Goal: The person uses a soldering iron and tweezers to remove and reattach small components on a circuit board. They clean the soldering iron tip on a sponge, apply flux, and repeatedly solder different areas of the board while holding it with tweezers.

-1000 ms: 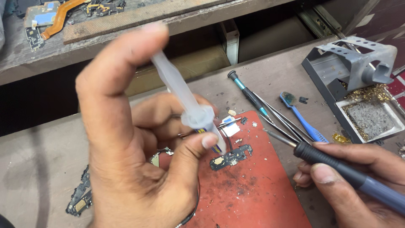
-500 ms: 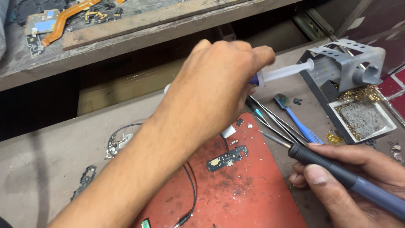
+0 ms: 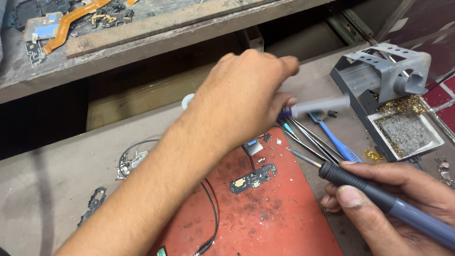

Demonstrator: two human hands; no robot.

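Your left hand (image 3: 241,95) is closed around the flux syringe (image 3: 313,106), reaching right toward the soldering iron stand (image 3: 379,76). Your right hand (image 3: 393,208) grips the soldering iron (image 3: 360,182) firmly, tip just right of the small circuit board (image 3: 253,178) on the red mat (image 3: 265,218). You look to be between fluxing and soldering; next calls for a steady tip on the board's pads.

No packages, labels, signs or screens visible; only bare circuit parts, tools, red mat on table.
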